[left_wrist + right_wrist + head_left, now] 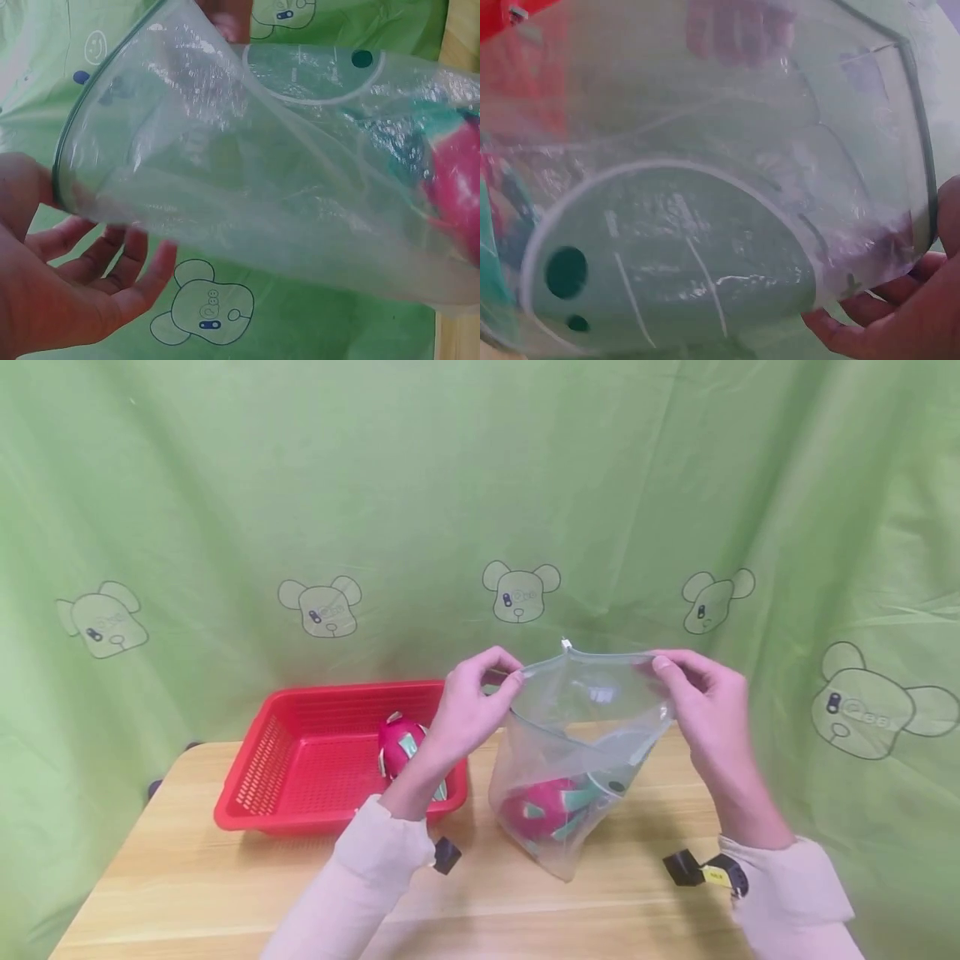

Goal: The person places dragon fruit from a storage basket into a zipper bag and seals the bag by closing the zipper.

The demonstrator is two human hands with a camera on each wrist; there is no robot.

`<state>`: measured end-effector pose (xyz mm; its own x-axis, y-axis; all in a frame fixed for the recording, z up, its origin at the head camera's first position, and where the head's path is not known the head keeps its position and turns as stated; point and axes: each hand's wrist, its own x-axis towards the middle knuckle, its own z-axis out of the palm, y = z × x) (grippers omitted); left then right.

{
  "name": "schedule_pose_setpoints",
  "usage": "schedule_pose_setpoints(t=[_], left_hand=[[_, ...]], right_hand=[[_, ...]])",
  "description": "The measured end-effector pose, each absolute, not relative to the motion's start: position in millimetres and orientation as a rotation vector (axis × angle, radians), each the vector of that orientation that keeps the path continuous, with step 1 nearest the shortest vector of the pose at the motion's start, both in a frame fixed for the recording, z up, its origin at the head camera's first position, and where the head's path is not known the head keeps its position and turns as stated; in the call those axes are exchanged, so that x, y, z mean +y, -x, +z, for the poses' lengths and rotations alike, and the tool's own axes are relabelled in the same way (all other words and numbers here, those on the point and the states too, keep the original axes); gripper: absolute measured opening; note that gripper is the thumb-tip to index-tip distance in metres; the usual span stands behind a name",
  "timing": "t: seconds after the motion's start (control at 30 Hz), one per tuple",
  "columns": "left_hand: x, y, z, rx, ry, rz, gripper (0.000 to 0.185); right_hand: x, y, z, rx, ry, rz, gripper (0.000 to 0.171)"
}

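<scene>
Green cloth backdrop printed with bear faces, hung behind and around a pale wooden bench. Red mesh basket at bench rear left, one pink dragon fruit inside. Clear zip bag, upright, its base on the bench beside the basket, second dragon fruit at its bottom. Left hand and right hand: fingers pinch opposite sides of the bag's open rim, holding its mouth apart

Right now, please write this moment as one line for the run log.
left hand: pinches bag rim | right hand: pinches bag rim | in bag: dragon fruit | in red basket: second fruit
</scene>
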<state>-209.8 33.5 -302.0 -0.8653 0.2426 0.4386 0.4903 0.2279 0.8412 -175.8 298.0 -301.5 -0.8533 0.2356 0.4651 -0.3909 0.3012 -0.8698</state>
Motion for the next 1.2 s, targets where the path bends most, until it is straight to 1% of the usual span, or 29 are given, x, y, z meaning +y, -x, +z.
schedule_pose_setpoints(t=[0.07,0.17,0.3,0.37,0.4,0.5,0.53,0.6,0.7,1.0,1.1,1.2], left_hand=[[33.8,210.7,-301.7,-2.251,0.661,-1.725,0.008],[34.6,212.3,-300.3,-2.222,0.632,-1.757,0.007],[35.1,214.0,-297.6,-2.206,0.595,-1.774,0.007],[34.9,214.7,-297.2,-2.204,0.561,-1.778,0.008],[34.8,215.0,-297.2,-2.205,0.548,-1.779,0.008],[34.7,216.2,-297.7,-2.211,0.521,-1.776,0.008],[34.8,216.8,-298.1,-2.215,0.52,-1.775,0.008],[35.1,217.8,-298.5,-2.219,0.525,-1.778,0.007],[34.9,218.1,-298.3,-2.223,0.529,-1.793,0.007],[40.6,217.7,-297.0,-2.244,0.52,-1.817,0.006],[42.7,217.5,-296.3,-2.236,0.521,-1.841,0.007],[44.6,217.3,-295.4,-2.222,0.518,-1.865,0.007]], right_hand=[[297.2,174.4,-304.2,-2.016,-0.224,1.635,0.028],[296.9,168.9,-307.5,-2.031,-0.367,1.532,0.027],[302.7,157.6,-311.2,-2.165,-0.524,1.335,0.015],[308.2,151.9,-313.8,-2.267,-0.607,1.245,0.014],[311.2,149.6,-315.1,-2.305,-0.655,1.23,0.018],[320.2,143.9,-318.8,-2.393,-0.804,1.204,0.035],[322.7,142.3,-319.7,-2.41,-0.842,1.2,0.038],[326.1,140.5,-320.5,-2.416,-0.902,1.206,0.037],[327.3,140.2,-320.1,-2.386,-0.949,1.209,0.03],[328.2,140.9,-312.0,-2.326,-0.981,1.397,0.027],[328.0,140.6,-309.4,-2.359,-1.001,1.38,0.026],[328.9,138.3,-305.1,-2.445,-0.943,1.362,0.024]])
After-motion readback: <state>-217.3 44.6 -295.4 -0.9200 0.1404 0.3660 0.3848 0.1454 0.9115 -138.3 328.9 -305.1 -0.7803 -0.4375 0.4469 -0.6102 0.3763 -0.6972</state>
